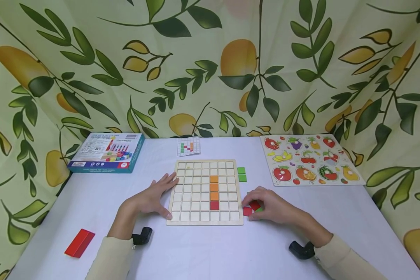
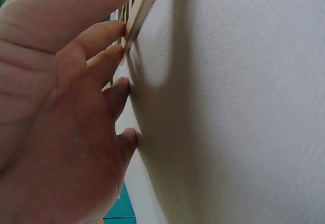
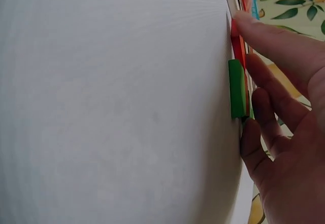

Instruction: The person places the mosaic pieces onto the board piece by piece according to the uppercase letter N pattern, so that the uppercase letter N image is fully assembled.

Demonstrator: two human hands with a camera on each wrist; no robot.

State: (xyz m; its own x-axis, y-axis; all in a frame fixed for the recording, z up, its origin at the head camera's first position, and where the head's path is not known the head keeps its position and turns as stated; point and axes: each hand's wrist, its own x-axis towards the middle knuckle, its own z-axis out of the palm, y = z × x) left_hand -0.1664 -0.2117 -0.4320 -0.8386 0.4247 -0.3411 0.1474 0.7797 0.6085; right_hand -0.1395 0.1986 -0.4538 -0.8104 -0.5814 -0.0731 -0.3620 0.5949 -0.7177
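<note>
A pale wooden grid board lies on the white table. One column holds orange tiles above a red tile in the board. My left hand rests along the board's left edge, fingers spread, thumb near the lower corner. Beside the lower right edge, my right hand is over a small group of loose tiles. Its thumb and index finger pinch a red square tile. Another red tile and a green tile lie under the hand, partly hidden.
Two green tiles lie by the board's upper right edge. Behind the board is a pattern card. A boxed game stands back left, a fruit puzzle board back right. A red block lies front left.
</note>
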